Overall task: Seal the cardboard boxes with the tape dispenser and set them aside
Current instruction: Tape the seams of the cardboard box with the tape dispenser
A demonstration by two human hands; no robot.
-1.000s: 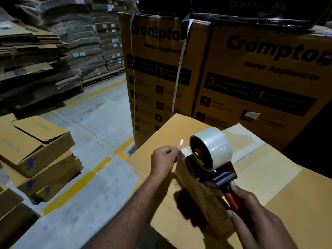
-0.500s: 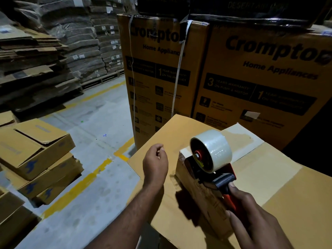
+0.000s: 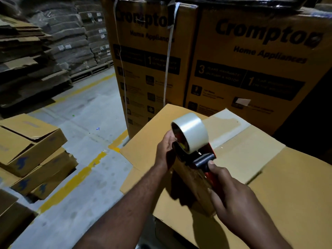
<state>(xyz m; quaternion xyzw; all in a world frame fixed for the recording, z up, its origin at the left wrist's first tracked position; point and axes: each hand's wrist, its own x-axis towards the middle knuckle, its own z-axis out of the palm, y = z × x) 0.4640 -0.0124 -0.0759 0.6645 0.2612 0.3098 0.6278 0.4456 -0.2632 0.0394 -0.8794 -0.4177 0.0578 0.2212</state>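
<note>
The right hand [image 3: 231, 193] is wrapped round the red handle of the tape dispenser [image 3: 203, 159], holding it just above the small cardboard box [image 3: 194, 191], probably to steady the tool; the left hand [image 3: 166, 150] reaches in beside the tape roll [image 3: 190, 133], fingertips hidden, so whether it pinches the loose end cannot be told; the roll looks clear, glossy and nearly full; the box stands on a broad cardboard sheet [image 3: 287, 194]; beyond rise tall printed cartons [image 3: 251, 69].
</note>
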